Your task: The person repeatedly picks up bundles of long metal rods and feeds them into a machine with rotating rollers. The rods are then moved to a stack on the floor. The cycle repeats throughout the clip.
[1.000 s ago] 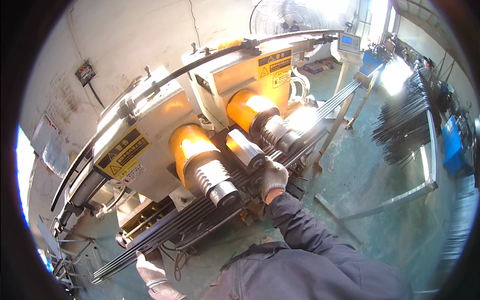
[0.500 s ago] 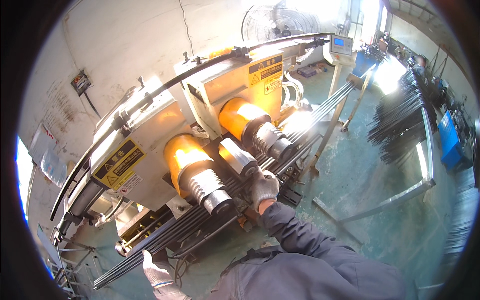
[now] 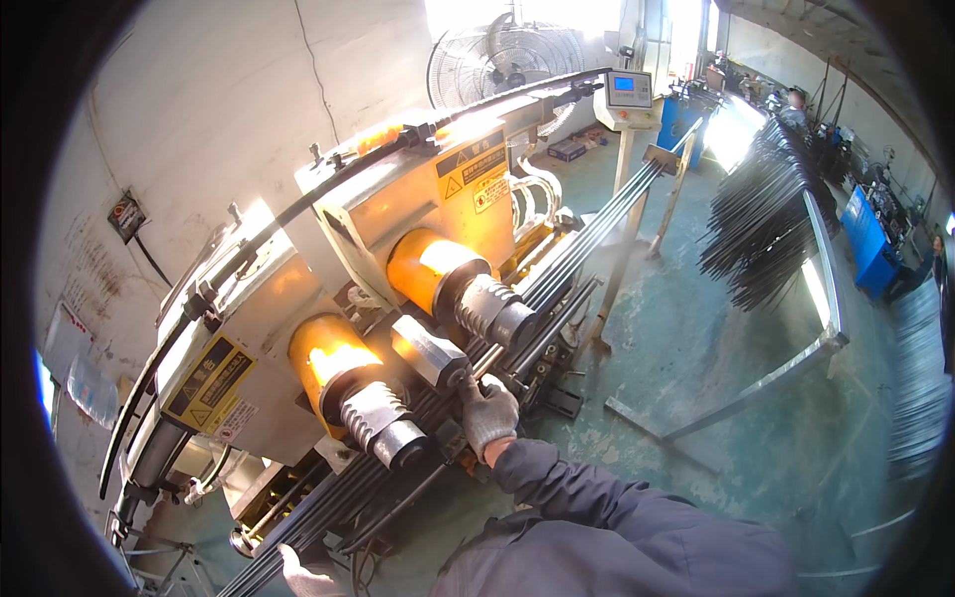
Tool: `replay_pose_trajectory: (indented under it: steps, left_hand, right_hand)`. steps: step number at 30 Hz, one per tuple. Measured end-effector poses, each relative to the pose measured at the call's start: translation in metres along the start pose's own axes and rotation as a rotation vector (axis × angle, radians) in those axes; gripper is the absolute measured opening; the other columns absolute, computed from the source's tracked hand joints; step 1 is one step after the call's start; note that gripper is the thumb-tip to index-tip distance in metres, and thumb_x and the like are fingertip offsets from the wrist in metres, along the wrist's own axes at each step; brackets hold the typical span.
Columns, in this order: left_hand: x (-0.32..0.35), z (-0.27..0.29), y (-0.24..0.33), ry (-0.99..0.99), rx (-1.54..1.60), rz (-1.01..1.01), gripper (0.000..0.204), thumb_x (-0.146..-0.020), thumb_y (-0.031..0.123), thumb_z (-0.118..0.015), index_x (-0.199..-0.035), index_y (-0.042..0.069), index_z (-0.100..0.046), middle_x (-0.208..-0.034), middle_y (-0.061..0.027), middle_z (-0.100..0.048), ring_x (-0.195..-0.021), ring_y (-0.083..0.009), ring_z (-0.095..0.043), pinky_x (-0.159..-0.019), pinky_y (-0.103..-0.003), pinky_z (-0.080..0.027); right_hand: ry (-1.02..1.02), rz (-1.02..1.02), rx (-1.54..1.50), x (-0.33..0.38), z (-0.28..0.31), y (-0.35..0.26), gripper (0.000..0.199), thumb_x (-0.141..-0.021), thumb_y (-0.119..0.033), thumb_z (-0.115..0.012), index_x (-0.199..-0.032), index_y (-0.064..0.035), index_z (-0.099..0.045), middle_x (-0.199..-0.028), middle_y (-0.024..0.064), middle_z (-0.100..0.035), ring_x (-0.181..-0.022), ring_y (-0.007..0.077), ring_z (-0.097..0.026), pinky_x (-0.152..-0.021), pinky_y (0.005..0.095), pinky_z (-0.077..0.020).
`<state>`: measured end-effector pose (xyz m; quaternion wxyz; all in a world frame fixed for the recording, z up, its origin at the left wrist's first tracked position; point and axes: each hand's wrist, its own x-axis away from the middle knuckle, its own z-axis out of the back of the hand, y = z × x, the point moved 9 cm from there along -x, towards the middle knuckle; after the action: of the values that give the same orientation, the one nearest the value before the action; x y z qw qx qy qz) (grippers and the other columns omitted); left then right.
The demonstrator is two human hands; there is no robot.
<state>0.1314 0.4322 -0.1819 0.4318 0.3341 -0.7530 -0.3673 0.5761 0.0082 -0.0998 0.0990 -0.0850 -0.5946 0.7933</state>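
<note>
My right hand [image 3: 489, 410], in a pale knitted glove, is closed at the front end of a grey block [image 3: 428, 350] between two yellow cylinders. Its thumb and fingers are curled round a small knob [image 3: 458, 377] there, partly hidden by the glove. Long dark metal rods [image 3: 343, 499] run in a bundle under the cylinders, slanting from lower left to upper right. Low at the left, my gloved left hand [image 3: 306, 575] lies against the near part of that bundle, thumb on top. The picture's lower edge cuts it off, and its fingers are mostly hidden.
The left yellow cylinder [image 3: 336, 360] and right yellow cylinder [image 3: 436, 267] end in ribbed metal noses. A control box [image 3: 627, 95] stands on a post beyond. Right of it, many dark rods [image 3: 766, 214] lie on a metal frame [image 3: 766, 383]. A large fan [image 3: 507, 65] stands by the wall.
The view has shifted, so the machine and rods sit farther left and the left hand is lower at the edge. Both hands keep their places, the right at the block, the left at the rods.
</note>
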Motion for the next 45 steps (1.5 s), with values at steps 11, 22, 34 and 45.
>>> replay_pose_trajectory:
  steps: [11,22,34,45]
  left_hand:
    - [0.09,-0.14,0.028,-0.352,0.404,0.025,0.06,-0.121,0.039,-0.052,-0.167,0.0,-0.054,-0.166,-0.02,-0.062,-0.149,-0.0417,-0.06,-0.127,-0.057,-0.052]
    - [0.054,0.018,0.029,0.369,0.276,-0.026,0.049,-0.117,0.053,-0.069,-0.082,0.023,-0.053,-0.065,0.0019,-0.041,-0.051,-0.0174,-0.037,-0.049,-0.04,-0.032]
    - [0.017,0.203,0.161,0.322,0.699,-0.404,0.04,-0.125,0.033,-0.052,-0.138,-0.002,-0.067,-0.138,-0.0175,-0.075,-0.13,-0.0381,-0.073,-0.122,-0.057,-0.056]
    - [-0.064,0.406,0.238,0.395,0.591,-0.47,0.03,-0.115,0.032,-0.071,-0.127,0.004,-0.072,-0.119,-0.0111,-0.077,-0.109,-0.0338,-0.076,-0.106,-0.053,-0.063]
  right_hand:
    - [-0.138,0.547,0.511,-0.022,-0.018,-0.001,0.031,-0.116,-0.021,-0.062,-0.098,-0.0018,-0.079,-0.082,0.0089,-0.075,-0.07,0.0278,-0.069,-0.074,0.0445,-0.0581]
    - [-0.206,-0.126,-0.131,-0.01,0.033,0.123,0.072,-0.117,-0.054,-0.067,-0.147,0.0115,-0.072,-0.147,0.0284,-0.076,-0.127,0.0365,-0.073,-0.116,0.0446,-0.0543]
    - [-0.434,-0.338,0.119,0.03,0.025,0.332,0.051,-0.109,-0.045,-0.077,-0.133,-0.0012,-0.08,-0.111,0.0094,-0.08,-0.099,0.0209,-0.072,-0.088,0.0365,-0.0575]
    - [-0.537,-0.107,0.666,0.167,0.04,0.33,0.038,-0.109,-0.039,-0.069,-0.112,-0.0037,-0.084,-0.1,0.0139,-0.082,-0.092,0.0253,-0.077,-0.086,0.0431,-0.0594]
